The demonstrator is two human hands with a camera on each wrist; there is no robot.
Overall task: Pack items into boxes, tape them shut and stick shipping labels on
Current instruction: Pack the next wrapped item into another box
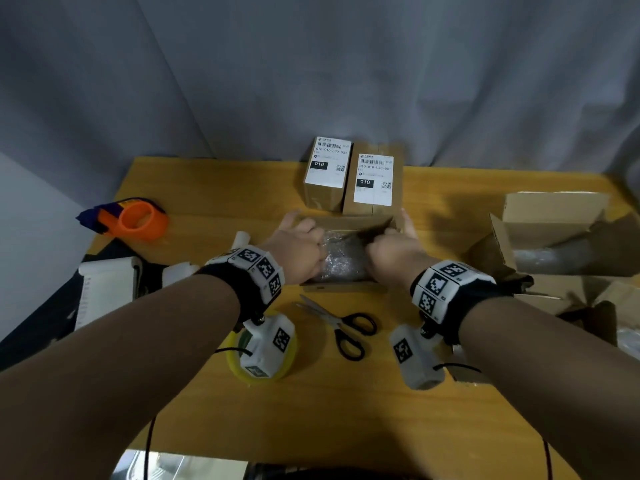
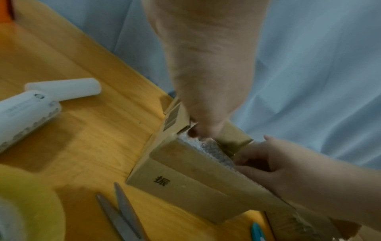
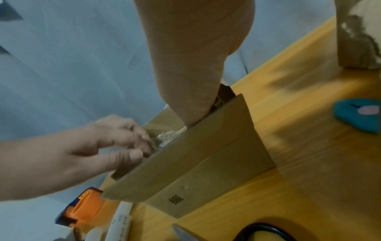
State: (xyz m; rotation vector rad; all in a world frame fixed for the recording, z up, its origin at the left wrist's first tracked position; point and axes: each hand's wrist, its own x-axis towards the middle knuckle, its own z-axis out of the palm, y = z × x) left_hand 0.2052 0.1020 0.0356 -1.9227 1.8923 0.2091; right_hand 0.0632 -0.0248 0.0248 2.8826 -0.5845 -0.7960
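Observation:
A small open cardboard box (image 1: 339, 287) stands at the middle of the wooden table (image 1: 346, 410), with a bubble-wrapped item (image 1: 341, 258) inside it. My left hand (image 1: 298, 251) reaches into the box's left end, its bent fingers on the bubble wrap (image 3: 167, 138) and its thumb at the near wall. My right hand (image 1: 394, 249) reaches into the right end, and in the left wrist view its fingers (image 2: 257, 163) curl down onto the wrap (image 2: 212, 150). The box's (image 2: 195, 182) flaps stand open. What the wrap holds is hidden.
Two closed, labelled boxes (image 1: 327, 174) (image 1: 374, 181) stand just behind. Scissors (image 1: 343, 327) and a yellow tape roll (image 1: 235, 358) lie in front. An orange tape dispenser (image 1: 138, 220) and white rolls (image 2: 68, 88) are left; a large open carton (image 1: 554, 237) and a blue cutter (image 3: 358, 114) are right.

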